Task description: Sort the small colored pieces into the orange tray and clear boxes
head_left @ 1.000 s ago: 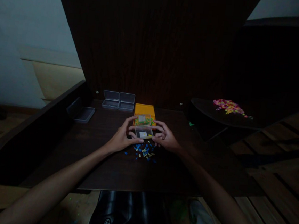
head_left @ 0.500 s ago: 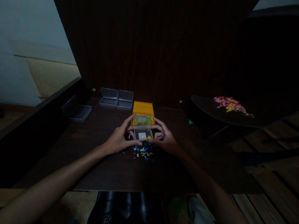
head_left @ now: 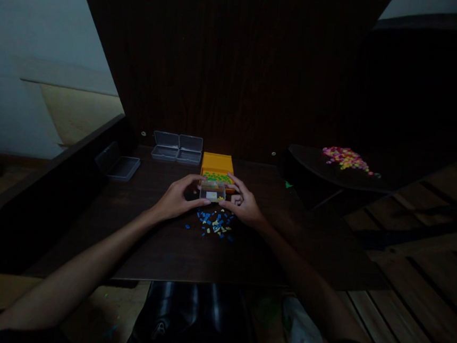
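A small clear plastic box (head_left: 211, 192) sits on the dark table (head_left: 157, 250) between my two hands. My left hand (head_left: 177, 198) grips its left side with thumb and fingers curled round it. My right hand (head_left: 241, 203) holds its right side the same way. The lid looks lowered flat over the box. A scatter of small blue and yellow pieces (head_left: 214, 226) lies just in front of the box, below my fingertips. Behind the box stands an orange tray (head_left: 216, 163) with green pieces in it.
Two open clear boxes (head_left: 176, 148) lie at the back of the table, and another clear box (head_left: 119, 166) sits at the left edge. A pile of pink and yellow pieces (head_left: 345, 157) rests on a dark round surface to the right. A dark panel rises behind.
The lid of the clear box, raised before, has come down flat. Both hands have stayed on its sides and the view has shifted slightly.
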`<control>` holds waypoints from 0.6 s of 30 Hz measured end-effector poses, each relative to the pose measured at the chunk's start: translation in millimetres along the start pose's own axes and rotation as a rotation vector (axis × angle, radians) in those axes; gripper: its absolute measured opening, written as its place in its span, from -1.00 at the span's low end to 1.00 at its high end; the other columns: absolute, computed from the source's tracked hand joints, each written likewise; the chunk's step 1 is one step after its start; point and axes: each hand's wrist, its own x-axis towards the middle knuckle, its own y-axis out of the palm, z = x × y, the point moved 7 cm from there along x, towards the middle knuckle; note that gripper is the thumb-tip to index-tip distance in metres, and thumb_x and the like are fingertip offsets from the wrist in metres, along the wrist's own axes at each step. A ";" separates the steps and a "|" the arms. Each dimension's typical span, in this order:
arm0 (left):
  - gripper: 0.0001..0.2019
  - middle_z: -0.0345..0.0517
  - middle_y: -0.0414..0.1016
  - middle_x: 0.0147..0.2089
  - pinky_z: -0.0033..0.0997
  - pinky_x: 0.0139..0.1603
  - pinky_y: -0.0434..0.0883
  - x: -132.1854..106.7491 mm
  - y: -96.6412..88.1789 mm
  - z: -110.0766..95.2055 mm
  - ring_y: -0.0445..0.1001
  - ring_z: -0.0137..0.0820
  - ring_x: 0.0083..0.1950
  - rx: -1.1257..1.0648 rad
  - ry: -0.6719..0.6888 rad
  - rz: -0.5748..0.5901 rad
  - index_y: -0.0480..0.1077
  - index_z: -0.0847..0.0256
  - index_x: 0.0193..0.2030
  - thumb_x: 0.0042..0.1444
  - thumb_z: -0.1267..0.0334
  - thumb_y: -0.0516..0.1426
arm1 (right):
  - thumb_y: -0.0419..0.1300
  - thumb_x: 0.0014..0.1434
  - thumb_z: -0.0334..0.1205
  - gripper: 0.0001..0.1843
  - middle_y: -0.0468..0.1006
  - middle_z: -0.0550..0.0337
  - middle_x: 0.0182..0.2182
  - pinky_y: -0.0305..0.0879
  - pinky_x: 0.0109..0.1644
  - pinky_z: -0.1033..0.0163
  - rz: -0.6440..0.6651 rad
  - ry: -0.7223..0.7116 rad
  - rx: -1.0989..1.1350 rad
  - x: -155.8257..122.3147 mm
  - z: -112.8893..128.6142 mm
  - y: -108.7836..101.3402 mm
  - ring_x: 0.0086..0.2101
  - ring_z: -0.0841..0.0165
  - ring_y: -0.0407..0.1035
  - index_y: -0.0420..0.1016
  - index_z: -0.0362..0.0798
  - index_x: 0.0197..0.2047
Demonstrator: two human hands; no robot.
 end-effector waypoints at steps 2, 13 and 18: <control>-0.46 0.05 0.48 0.10 -0.20 0.02 0.51 -0.1 0.0 -5.2 0.52 -0.26 -0.01 0.063 0.058 0.000 0.33 0.20 0.14 0.07 0.03 0.28 | 0.34 0.09 -0.11 -0.16 0.53 0.22 -0.28 0.07 -0.59 0.41 0.014 -0.018 -0.058 -0.9 1.5 0.4 -0.63 0.60 0.09 0.14 0.10 0.39; -0.51 0.07 0.39 0.24 -0.08 0.27 0.37 -7.1 8.1 -18.6 0.37 -0.22 0.27 0.296 0.277 0.053 0.21 0.15 0.31 0.27 0.13 0.12 | 0.27 0.17 -0.09 -0.55 0.51 0.14 -0.21 0.15 -0.55 0.35 -0.061 -0.172 -0.189 -2.3 18.7 -0.4 -0.60 0.55 0.12 0.47 0.00 0.11; -0.49 0.05 0.35 0.28 -0.05 0.26 0.39 -10.2 13.5 -19.1 0.36 -0.23 0.28 0.321 0.344 0.047 0.20 0.07 0.33 0.27 0.14 0.13 | 0.25 0.20 -0.08 -0.63 0.55 0.10 -0.10 0.26 -0.48 0.33 -0.068 -0.274 -0.232 -4.7 27.5 0.8 -0.56 0.52 0.19 0.49 -0.02 0.05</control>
